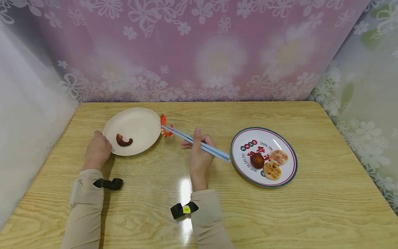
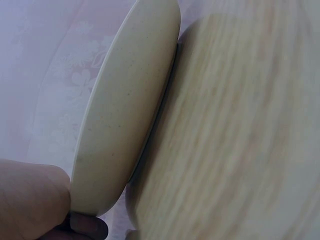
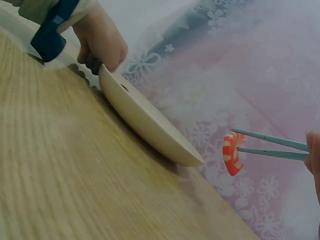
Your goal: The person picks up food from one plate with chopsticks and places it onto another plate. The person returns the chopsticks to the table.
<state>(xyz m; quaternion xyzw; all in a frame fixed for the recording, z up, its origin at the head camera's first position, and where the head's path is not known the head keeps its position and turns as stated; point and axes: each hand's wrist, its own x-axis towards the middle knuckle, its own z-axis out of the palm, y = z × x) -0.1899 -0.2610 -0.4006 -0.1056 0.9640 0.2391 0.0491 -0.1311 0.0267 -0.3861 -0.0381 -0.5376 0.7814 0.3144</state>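
My left hand point(image 1: 97, 151) grips the left rim of a cream plate point(image 1: 141, 129), thumb at the edge and fingers beneath in the left wrist view. On that plate lies a dark red, curled piece like an octopus tentacle point(image 1: 124, 140). In my right hand point(image 1: 200, 159) is a pair of light blue chopsticks point(image 1: 214, 151), pointing left. Their tips pinch an orange-and-white striped shrimp point(image 3: 230, 152), held in the air above the table. From the head view it appears just off the plate's right rim.
On the right stands a white plate point(image 1: 248, 135) with a blue and red rim and printed lettering. It bears a brown mushroom cap point(image 1: 257, 160) and two lotus root slices point(image 1: 272, 171). A pink flowered curtain point(image 1: 199, 62) hangs behind the wooden table point(image 1: 149, 207).
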